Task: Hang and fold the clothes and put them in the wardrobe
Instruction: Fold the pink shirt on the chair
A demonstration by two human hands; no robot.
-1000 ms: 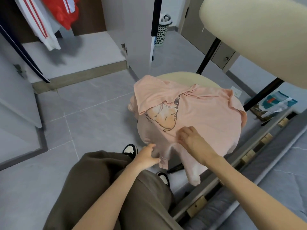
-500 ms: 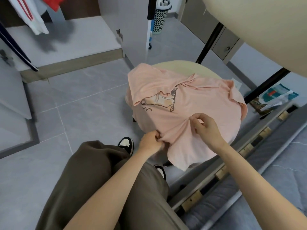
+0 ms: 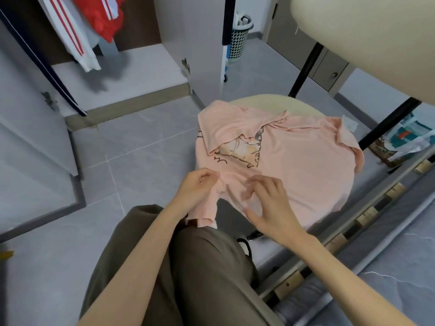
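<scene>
Pink shirt [image 3: 294, 165] with printed drawing; red garment [image 3: 98, 17] white-striped; olive trousers [image 3: 188, 274]

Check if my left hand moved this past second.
Yes: left hand moved up the edge of the chair seat, closer to the print on the shirt.

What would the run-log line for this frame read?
stage: folding | item: pink T-shirt spread on cream seat | left hand: pinches its near edge | right hand: rests on it
</scene>
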